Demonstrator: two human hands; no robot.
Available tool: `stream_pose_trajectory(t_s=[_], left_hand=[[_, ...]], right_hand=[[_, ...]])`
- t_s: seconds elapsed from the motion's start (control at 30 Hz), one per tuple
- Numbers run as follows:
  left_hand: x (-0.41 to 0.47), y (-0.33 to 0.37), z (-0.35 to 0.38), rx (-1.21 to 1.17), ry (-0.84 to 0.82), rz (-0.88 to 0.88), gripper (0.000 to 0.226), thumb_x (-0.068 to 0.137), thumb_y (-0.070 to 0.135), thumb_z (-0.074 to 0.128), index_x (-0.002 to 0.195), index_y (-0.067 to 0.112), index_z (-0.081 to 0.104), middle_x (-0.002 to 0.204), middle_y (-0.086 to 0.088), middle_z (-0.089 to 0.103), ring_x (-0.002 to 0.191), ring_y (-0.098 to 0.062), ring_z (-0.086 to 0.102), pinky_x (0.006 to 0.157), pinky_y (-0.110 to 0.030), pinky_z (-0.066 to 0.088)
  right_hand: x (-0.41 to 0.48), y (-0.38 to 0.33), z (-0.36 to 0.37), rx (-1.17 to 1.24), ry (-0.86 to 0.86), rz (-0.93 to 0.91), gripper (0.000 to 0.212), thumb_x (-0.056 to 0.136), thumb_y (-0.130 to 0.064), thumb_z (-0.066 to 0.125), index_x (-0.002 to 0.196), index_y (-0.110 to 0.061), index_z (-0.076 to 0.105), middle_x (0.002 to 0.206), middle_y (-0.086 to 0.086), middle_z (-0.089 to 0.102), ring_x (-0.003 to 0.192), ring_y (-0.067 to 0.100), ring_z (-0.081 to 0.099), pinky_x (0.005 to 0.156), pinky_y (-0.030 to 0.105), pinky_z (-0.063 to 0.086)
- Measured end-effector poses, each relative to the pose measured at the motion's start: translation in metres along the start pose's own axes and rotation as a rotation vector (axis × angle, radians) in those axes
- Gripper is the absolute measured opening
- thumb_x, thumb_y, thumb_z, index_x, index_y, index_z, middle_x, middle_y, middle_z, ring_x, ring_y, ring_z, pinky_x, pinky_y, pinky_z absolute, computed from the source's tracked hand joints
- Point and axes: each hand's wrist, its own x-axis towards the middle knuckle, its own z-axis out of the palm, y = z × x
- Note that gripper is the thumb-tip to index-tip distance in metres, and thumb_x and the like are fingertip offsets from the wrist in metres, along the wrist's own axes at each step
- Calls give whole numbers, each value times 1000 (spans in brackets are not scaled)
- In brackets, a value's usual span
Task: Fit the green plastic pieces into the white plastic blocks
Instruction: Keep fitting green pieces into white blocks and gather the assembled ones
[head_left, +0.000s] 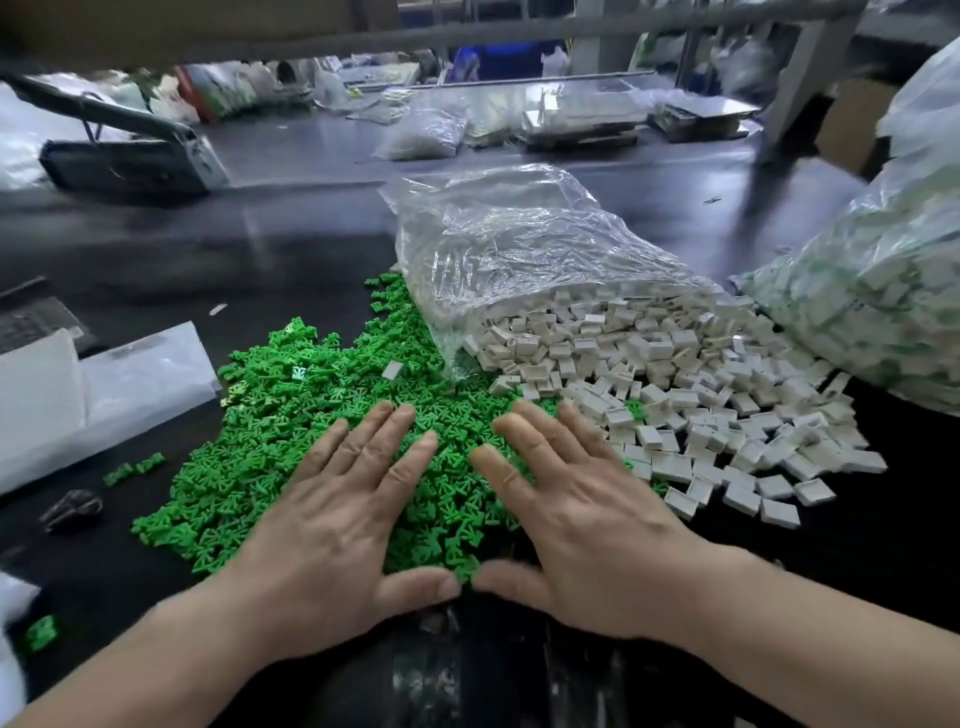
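Dark worktop (831, 582) holds green pieces (270, 415) heaped every way; left hand (332, 525) and right hand (582, 519) lie flat on them, fingers (363, 441) straight, gripping nothing. Bag (509, 249) spills white blocks (701, 395).

Dark glossy worktable (291, 244), grey metal frame (519, 28) overhead, cluttered plastic bags (421, 130) beyond

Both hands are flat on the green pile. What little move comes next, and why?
Probably curl the left hand to pick one piece from the green pile: both it and the right hand lie flat, holding nothing, with white blocks beside.
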Motion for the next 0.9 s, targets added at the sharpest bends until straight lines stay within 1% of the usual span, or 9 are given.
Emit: stream_pose_trajectory(t_s=[0.1, 0.23, 0.3, 0.37, 0.47, 0.57, 0.67, 0.77, 0.9], left_hand=[[24, -6, 4, -68, 17, -96, 103, 70, 96, 1, 149, 35, -25, 157, 4, -32, 140, -11, -38, 118, -40, -16], [45, -1, 7, -135, -22, -265, 106, 60, 97, -11, 145, 35, -30, 158, 1, -27, 145, -18, -26, 119, -46, -11], [53, 6, 9, -148, -22, -304, 112, 60, 97, -12, 150, 31, -22, 161, 0, -18, 148, -20, -19, 119, -47, -9], [60, 15, 10, -144, -16, -296, 109, 64, 94, -11, 152, 30, -16, 163, -2, -13, 149, -20, -15, 120, -46, -7], [66, 27, 9, -152, 45, -269, 95, 77, 85, -2, 155, 29, -1, 164, -4, -1, 150, -21, -3, 118, -40, -2], [67, 32, 5, -138, 137, -216, 82, 88, 72, 14, 151, 23, 30, 157, -5, 31, 145, -24, 22, 118, -40, 17], [68, 33, 1, -183, 268, -129, 57, 91, 55, 46, 129, 14, 62, 127, -5, 61, 120, -25, 52, 101, -41, 42], [70, 33, -4, -278, 323, -110, 39, 94, 41, 55, 121, 16, 67, 114, 2, 64, 107, -18, 54, 96, -33, 43], [73, 36, -11, -406, 427, -165, 24, 93, 29, 63, 114, 21, 70, 105, 6, 68, 101, -15, 59, 91, -34, 43]], right_hand=[[15, 24, -3, 1, 53, 169, 96, 82, -88, 1, 157, -29, -12, 166, 6, -17, 149, 27, -29, 122, 54, -12], [23, 62, -3, 13, -13, 533, 99, 77, -93, 3, 155, -33, -16, 166, 6, -20, 150, 34, -24, 121, 61, -10], [25, 72, -2, 44, -38, 625, 95, 81, -90, 8, 156, -35, -11, 166, 9, -18, 150, 36, -23, 120, 61, -11], [28, 69, -1, 61, -18, 590, 91, 84, -87, 10, 158, -35, -4, 167, 9, -15, 150, 35, -22, 119, 59, -12], [33, 59, 0, 31, 77, 485, 84, 88, -81, 15, 156, -33, 19, 168, 4, 11, 153, 34, 5, 120, 56, 3], [36, 58, -4, 47, 114, 471, 72, 91, -76, 30, 149, -34, 37, 160, 1, 32, 146, 35, 22, 118, 56, 19], [36, 62, -6, 11, 191, 439, 62, 92, -72, 37, 134, -31, 55, 139, -1, 52, 126, 25, 38, 105, 44, 35], [37, 64, -8, 51, 254, 403, 53, 93, -66, 41, 120, -27, 64, 125, -1, 58, 113, 19, 46, 99, 36, 42], [38, 65, -9, 97, 292, 379, 41, 97, -56, 51, 114, -23, 67, 123, 0, 58, 110, 15, 48, 98, 33, 46]])
